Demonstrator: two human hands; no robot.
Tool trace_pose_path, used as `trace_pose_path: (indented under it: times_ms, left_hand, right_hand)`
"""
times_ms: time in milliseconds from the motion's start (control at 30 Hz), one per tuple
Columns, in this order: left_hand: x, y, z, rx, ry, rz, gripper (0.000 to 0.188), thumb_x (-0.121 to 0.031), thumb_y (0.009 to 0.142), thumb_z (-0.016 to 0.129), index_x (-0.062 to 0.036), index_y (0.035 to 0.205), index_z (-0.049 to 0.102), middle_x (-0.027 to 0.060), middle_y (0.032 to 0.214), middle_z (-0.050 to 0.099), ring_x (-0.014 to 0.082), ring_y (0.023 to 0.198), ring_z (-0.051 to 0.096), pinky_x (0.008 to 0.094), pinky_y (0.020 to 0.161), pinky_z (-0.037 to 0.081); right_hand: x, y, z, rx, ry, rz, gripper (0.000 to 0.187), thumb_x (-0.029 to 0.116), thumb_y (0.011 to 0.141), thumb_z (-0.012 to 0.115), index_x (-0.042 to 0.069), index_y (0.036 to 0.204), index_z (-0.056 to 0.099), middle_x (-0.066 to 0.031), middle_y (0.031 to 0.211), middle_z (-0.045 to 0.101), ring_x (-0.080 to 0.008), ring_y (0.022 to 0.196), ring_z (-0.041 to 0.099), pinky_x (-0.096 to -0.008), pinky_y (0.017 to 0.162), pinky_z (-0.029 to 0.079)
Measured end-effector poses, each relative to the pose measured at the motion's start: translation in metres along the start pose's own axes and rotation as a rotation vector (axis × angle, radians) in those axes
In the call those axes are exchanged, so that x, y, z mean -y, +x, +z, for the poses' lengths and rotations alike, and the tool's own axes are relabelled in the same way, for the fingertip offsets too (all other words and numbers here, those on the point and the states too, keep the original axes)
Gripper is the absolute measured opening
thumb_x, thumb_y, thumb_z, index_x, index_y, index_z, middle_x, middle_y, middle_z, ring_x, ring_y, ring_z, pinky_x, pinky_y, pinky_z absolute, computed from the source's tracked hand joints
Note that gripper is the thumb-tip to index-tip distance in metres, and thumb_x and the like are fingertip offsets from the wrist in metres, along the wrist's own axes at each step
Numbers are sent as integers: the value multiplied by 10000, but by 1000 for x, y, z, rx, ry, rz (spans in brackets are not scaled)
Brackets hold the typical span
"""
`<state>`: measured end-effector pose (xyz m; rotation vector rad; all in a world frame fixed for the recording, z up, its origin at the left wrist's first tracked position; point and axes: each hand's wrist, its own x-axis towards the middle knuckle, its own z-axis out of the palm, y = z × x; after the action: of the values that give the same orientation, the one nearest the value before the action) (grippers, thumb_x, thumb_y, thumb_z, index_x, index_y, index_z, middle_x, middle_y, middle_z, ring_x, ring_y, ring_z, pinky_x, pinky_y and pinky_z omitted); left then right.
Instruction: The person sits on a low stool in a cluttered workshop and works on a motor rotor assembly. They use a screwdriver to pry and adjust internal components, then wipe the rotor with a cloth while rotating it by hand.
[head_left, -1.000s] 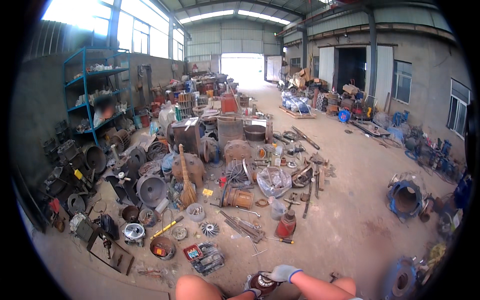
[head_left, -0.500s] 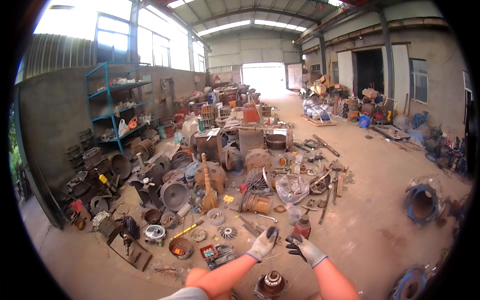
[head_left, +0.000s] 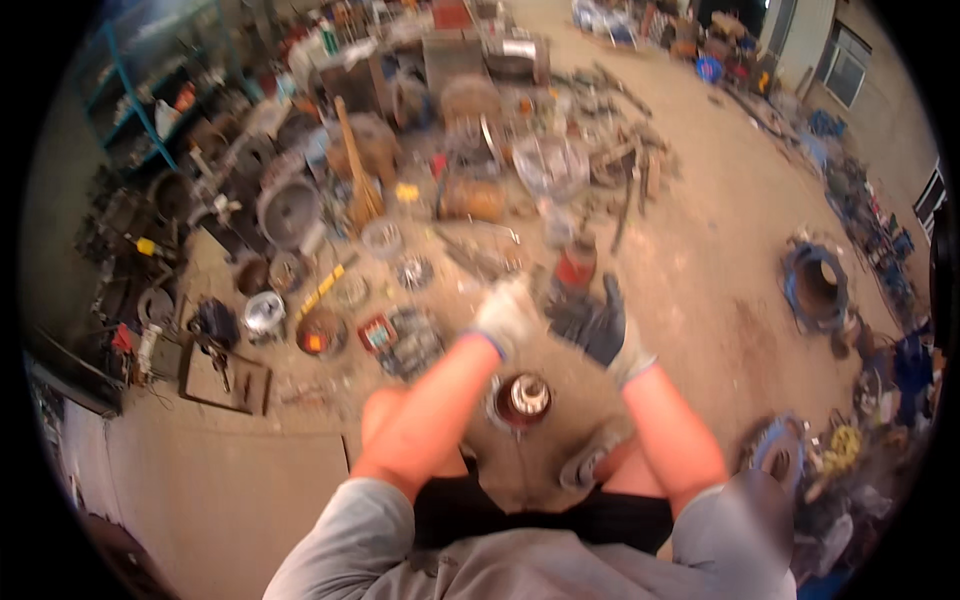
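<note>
Both my hands wear work gloves and are raised close together in front of me, blurred by motion. My left hand (head_left: 505, 315) is in a pale glove with its fingers curled; whether it grips anything is unclear. My right hand (head_left: 592, 322) shows a dark palm with fingers spread, and it holds nothing. Below them, between my bare knees, a rusty metal housing (head_left: 530, 455) sits on the ground with a round shiny hub (head_left: 521, 398) on top. Neither hand touches it.
A red canister (head_left: 575, 265) stands just beyond my hands. Scrap metal parts cover the dirt floor ahead and to the left, among them a broom (head_left: 355, 175) and a round silver part (head_left: 263, 312). A blue ring housing (head_left: 818, 285) lies to the right, blue shelving (head_left: 150, 125) at far left.
My view has tipped down from the hall toward my lap. My hands rose from the lower edge and came together above the metal housing.
</note>
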<state>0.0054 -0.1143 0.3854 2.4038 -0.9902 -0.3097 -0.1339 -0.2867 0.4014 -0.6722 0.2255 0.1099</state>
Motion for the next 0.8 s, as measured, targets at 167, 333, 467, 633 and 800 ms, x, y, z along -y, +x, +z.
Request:
trace_pose_path:
  times_ms: [167,333,467,633,800]
  left_hand:
    - [50,-1,-39,187,423,-223,545,-444,1054,559,19,1336,607,293,1295,705,412,1251,677,483,1009,568]
    - [47,-31,-87,122,75,-203,488,-377,1021,657,-11,1342,618,272,1268,708,412,1174,697,481,934,590]
    - [70,-59,-92,22,106,-158,492,-334,993,704,-31,1372,628,233,1227,714,417,1066,712,483,901,589]
    - [105,-67,-78,-82,81,22,580,-379,943,754,-80,1421,618,214,1202,721,430,964,718,504,879,582]
    - [116,-56,-92,281,107,-342,656,-492,986,675,29,1371,570,295,1360,648,443,1242,654,502,1055,525]
  right_hand:
    - [28,33,-123,-565,-623,-70,488,467,1086,601,78,1371,674,-124,1211,784,-255,1036,757,-385,879,601]
    - [-1,111,-199,-445,-1695,163,454,462,947,749,60,1156,784,-141,974,810,-296,878,769,-421,798,608]
    - [-59,199,-255,-370,-1882,236,513,507,890,768,61,1139,798,-198,1010,799,-378,924,765,-467,842,612]
    - [-133,290,-349,-196,-2191,295,383,288,938,575,76,1157,807,-243,1249,752,-433,1157,730,-559,1003,573]
    - [-200,336,-294,-225,-2015,451,522,406,932,705,54,1318,726,-220,1321,735,-402,1246,698,-519,1074,546]
